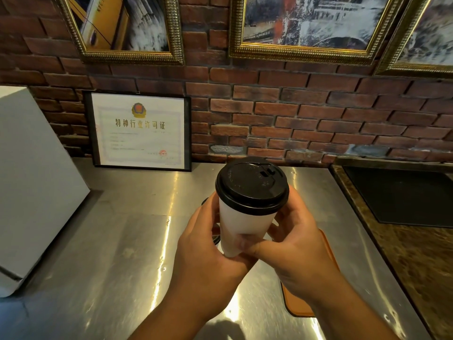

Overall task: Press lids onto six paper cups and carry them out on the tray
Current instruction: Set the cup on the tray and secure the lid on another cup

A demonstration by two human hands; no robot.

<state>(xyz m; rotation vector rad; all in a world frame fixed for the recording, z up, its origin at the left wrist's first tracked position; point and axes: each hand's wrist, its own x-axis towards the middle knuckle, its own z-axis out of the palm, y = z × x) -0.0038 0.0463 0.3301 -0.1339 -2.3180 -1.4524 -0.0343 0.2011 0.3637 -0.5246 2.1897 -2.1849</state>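
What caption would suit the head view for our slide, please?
Left hand and right hand hold a black-lidded paper cup over the steel counter.

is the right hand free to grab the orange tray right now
Probably not yet: the right hand and left hand both grip the paper cup near its base. The tray lies just under the right wrist, so freeing that hand should suffice.

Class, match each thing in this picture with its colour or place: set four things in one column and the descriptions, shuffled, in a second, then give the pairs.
1 lid
2 paper cup
3 tray
4 certificate

A leans against the brick wall
B black, on the cup
C orange, flat on the counter
D white, held by left hand and right hand

Pairs: 1-B, 2-D, 3-C, 4-A
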